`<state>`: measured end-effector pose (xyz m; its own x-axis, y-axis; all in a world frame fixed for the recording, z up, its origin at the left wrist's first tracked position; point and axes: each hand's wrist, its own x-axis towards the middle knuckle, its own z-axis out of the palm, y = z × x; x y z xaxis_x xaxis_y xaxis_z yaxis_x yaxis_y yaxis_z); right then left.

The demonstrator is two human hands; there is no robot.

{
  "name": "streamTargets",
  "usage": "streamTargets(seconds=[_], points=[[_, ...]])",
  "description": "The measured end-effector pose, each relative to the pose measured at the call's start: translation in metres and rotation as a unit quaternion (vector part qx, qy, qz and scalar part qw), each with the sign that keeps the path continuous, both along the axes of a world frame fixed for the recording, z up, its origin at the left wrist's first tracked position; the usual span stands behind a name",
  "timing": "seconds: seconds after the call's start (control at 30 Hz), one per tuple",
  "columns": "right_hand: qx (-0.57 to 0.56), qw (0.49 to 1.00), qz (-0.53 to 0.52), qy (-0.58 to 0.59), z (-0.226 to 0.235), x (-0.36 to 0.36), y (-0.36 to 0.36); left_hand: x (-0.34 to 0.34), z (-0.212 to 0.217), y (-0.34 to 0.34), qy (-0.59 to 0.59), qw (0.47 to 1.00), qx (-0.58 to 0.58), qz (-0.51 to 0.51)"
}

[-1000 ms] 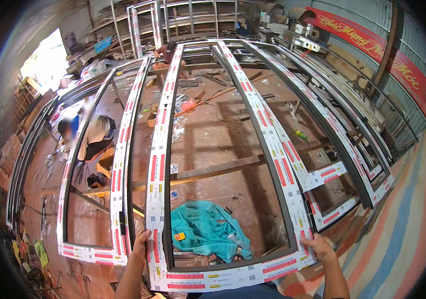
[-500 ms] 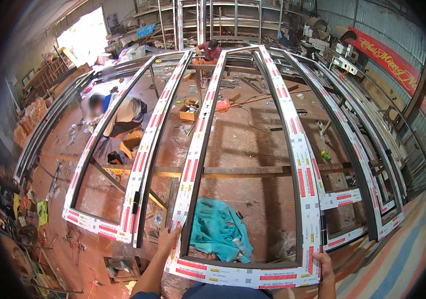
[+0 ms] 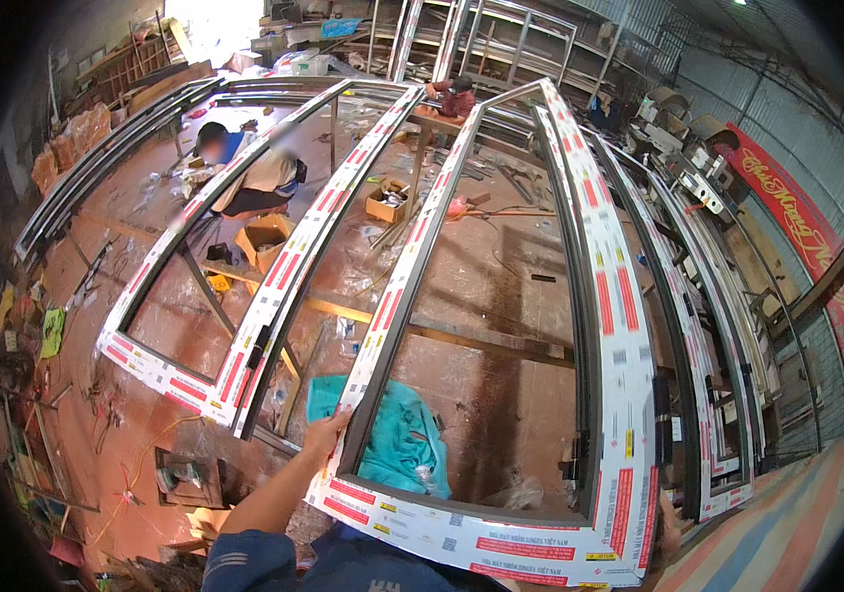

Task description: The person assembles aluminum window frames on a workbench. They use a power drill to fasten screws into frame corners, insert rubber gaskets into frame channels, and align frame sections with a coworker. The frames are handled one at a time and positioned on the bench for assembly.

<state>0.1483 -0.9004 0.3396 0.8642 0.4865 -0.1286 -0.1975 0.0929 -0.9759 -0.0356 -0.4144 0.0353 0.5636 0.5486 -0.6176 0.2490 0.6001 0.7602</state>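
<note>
— Where are your hands?

— Your left hand [image 3: 326,435] comes up from the near edge on a straight forearm, and its fingers are curled around the left rail of the frame [image 3: 501,326] just above the near left corner. Your right hand [image 3: 668,523] is at the near right corner, mostly hidden behind the rail, so you cannot tell how its fingers sit.

— And the wrapping on the frame?

— White protective film with red rectangular labels and small yellow ones runs along every rail. Far right, a long red banner [image 3: 816,257] hangs on the wall.

— Which way does the frame run?

— Its long axis runs from you towards the far side, near end at your body, narrowing to the far end. A second frame [image 3: 244,296] lies just left of it, a teal cloth [image 3: 402,444] under the near end.
</note>
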Motion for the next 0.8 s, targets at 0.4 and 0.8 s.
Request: streamTargets(seconds=[0.4, 0.8], points=[[0.339, 0.792, 0.485, -0.151, -0.058, -0.006, 0.224, -0.004, -0.054, 0.024, -0.058, 0.996, -0.037, -0.058], [0.240, 0.866, 0.396, -0.189, 0.017, -0.123, 0.388, -0.025, 0.148, 0.071, -0.409, 0.891, 0.140, -0.137]])
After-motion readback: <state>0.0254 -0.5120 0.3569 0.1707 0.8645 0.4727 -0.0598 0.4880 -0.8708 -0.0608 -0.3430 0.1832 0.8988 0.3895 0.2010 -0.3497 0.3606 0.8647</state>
